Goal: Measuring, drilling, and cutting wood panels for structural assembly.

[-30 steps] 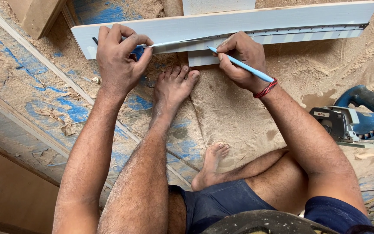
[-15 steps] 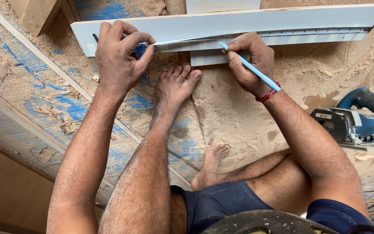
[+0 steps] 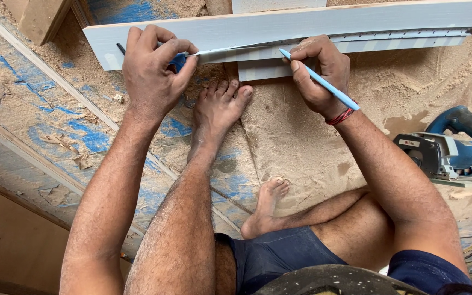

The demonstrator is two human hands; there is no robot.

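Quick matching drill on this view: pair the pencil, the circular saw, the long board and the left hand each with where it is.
Things:
1. light blue pencil
2. blue circular saw
3. long pale board
4. left hand

Places:
A. on the sawdust at the right edge
B. pressing the blue-handled end of the metal ruler
C. in the right hand, tip at the ruler
D. across the top, under the ruler

Pairs: 1-C, 2-A, 3-D, 4-B

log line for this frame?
left hand: pressing ruler onto white board | right hand: pencil tip at ruler edge | circular saw: idle, right
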